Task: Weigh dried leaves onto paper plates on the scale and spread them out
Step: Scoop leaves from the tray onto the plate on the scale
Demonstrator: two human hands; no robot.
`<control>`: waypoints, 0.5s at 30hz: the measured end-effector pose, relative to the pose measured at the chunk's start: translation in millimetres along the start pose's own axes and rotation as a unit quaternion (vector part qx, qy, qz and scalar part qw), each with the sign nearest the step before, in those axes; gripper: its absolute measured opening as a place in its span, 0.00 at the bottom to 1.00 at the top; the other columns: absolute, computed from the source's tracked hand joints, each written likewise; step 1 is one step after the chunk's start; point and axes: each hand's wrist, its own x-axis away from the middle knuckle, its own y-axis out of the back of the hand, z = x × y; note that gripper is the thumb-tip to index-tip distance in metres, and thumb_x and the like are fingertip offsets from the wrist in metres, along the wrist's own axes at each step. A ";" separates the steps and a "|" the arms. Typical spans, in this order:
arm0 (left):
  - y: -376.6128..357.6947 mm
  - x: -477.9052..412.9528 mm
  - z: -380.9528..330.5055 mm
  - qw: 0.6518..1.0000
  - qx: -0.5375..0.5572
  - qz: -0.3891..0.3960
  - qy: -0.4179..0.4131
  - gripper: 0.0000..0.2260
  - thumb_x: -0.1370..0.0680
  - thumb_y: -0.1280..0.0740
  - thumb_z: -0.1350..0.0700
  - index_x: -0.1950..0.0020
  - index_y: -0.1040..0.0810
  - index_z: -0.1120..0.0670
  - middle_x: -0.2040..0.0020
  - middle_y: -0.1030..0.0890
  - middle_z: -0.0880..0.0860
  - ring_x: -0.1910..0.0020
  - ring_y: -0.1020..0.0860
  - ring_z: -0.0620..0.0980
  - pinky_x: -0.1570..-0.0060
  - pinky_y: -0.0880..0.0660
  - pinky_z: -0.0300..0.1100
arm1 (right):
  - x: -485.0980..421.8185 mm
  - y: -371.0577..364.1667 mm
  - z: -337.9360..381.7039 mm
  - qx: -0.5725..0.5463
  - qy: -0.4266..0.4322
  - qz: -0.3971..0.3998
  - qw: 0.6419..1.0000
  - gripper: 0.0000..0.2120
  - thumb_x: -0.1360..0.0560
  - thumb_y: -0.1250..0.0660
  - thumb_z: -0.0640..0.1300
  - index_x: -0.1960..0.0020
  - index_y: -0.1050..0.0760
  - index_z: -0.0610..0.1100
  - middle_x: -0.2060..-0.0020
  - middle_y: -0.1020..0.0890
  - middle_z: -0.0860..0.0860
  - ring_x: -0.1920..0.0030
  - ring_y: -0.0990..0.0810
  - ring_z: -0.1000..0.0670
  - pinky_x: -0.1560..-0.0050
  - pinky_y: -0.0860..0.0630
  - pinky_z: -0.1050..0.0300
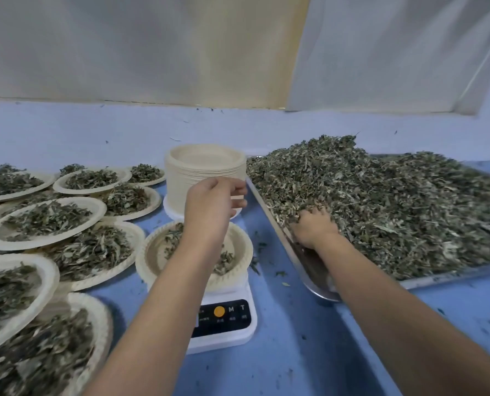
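Observation:
A white digital scale (224, 320) stands on the blue table with a paper plate (240, 242) on it; a few dried leaves lie in that plate. My left hand (209, 201) hovers above the plate, in front of a stack of paper plates (206, 164), its fingers loosely curled with nothing visible in them. My right hand (313, 227) is dug into the near left edge of a big pile of dried leaves (381, 201) on a metal tray (318, 290). Its fingers curl down into the leaves and are partly buried.
Several paper plates filled with leaves (46, 221) crowd the left side of the table, some overlapping. Loose leaf bits lie scattered on the blue table (289, 338) between scale and tray. A pale sheet hangs along the back.

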 end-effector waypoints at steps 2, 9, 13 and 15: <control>-3.9 2.4 1.5 1.000 0.000 0.002 -0.002 0.12 0.24 0.41 0.63 0.62 0.21 0.54 0.61 0.18 0.51 0.69 0.22 0.45 0.68 0.30 0.34 | -1.5 -8.9 2.8 -0.004 -0.012 0.039 0.999 0.26 0.19 0.47 0.53 0.26 0.40 0.41 0.23 0.47 0.41 0.23 0.54 0.41 0.26 0.51 0.42; 0.4 3.0 6.1 1.000 -0.010 0.001 -0.007 0.12 0.24 0.40 0.62 0.61 0.19 0.53 0.61 0.16 0.50 0.66 0.20 0.46 0.66 0.29 0.36 | -3.2 -8.3 7.5 -0.063 0.124 -0.093 0.986 0.21 0.20 0.40 0.45 0.28 0.36 0.42 0.24 0.45 0.47 0.26 0.46 0.41 0.31 0.39 0.46; 3.9 1.5 6.9 1.000 -0.005 -0.005 -0.002 0.11 0.24 0.40 0.62 0.60 0.19 0.53 0.60 0.16 0.51 0.66 0.20 0.45 0.65 0.29 0.36 | -0.6 -11.6 5.4 0.072 0.105 -0.082 0.989 0.24 0.19 0.48 0.57 0.27 0.37 0.48 0.24 0.45 0.47 0.26 0.49 0.39 0.30 0.44 0.42; 4.5 1.2 6.6 1.000 -0.004 -0.006 -0.002 0.11 0.24 0.40 0.62 0.60 0.19 0.54 0.59 0.16 0.51 0.66 0.20 0.45 0.65 0.29 0.36 | 1.3 -15.7 7.4 0.102 0.098 -0.019 0.990 0.23 0.18 0.54 0.56 0.27 0.40 0.48 0.25 0.42 0.44 0.26 0.48 0.39 0.30 0.46 0.40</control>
